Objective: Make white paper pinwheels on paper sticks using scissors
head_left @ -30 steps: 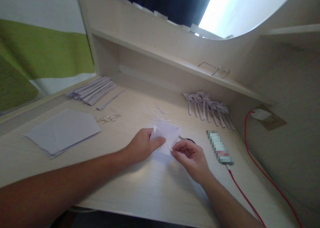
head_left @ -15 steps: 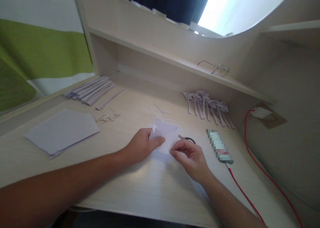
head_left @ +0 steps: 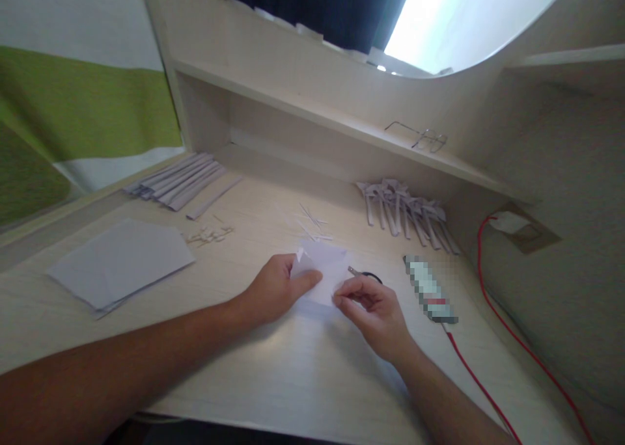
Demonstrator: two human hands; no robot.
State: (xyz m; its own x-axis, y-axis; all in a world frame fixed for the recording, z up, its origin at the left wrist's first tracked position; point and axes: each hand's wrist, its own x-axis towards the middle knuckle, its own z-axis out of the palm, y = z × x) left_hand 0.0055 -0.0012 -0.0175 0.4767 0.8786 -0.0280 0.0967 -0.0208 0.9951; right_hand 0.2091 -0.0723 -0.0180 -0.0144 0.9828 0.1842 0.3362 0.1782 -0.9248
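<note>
A white sheet of paper point(head_left: 319, 263), small and partly bent up at its upper corners, is held above the desk in front of me. My left hand point(head_left: 276, 289) grips its left side, thumb lying on top and the other fingers hidden behind. At the lower right corner, my right hand point(head_left: 374, 311) pinches the paper between thumb and forefinger. Scissors point(head_left: 368, 275) with a dark handle lie just behind my right hand, partly covered by it. Thin white paper sticks point(head_left: 312, 224) are scattered on the desk beyond the paper.
Left of me lie a stack of paper sheets point(head_left: 122, 263), small pale pieces point(head_left: 212, 232) and rolled paper strips point(head_left: 180, 178). Paper pinwheels on stems point(head_left: 403, 204) sit back right. A phone point(head_left: 430, 289) trails a red cable point(head_left: 481, 380). Glasses point(head_left: 430, 139) rest on the shelf point(head_left: 303, 110).
A line that ran across the paper to my right fingertips no longer shows, and the paper's lower right part looks flatter. Both hands stay in nearly the same place.
</note>
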